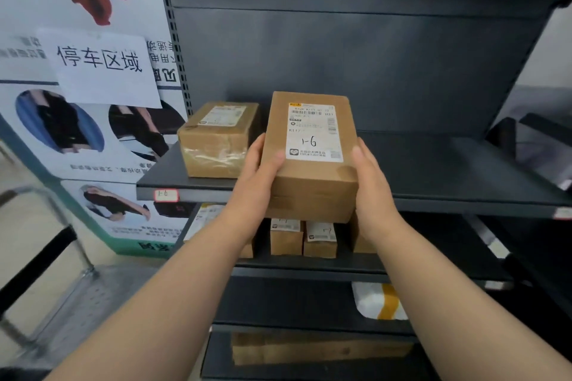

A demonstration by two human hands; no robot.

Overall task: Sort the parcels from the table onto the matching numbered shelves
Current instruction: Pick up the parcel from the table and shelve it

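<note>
Parcel point(309, 161) gripped between left hand point(258, 176), right hand point(373, 185), seemingly over shelf point(448, 176)

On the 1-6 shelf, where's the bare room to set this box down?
Bare deck runs right of the held parcel across the 1-6 shelf to its right end. The left end is taken by the taped parcel, with only a narrow gap where the left hand sits.

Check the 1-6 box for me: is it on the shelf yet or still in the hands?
Still in the hands. The box is gripped between left hand and right hand, its near end overhanging the shelf edge.
</note>
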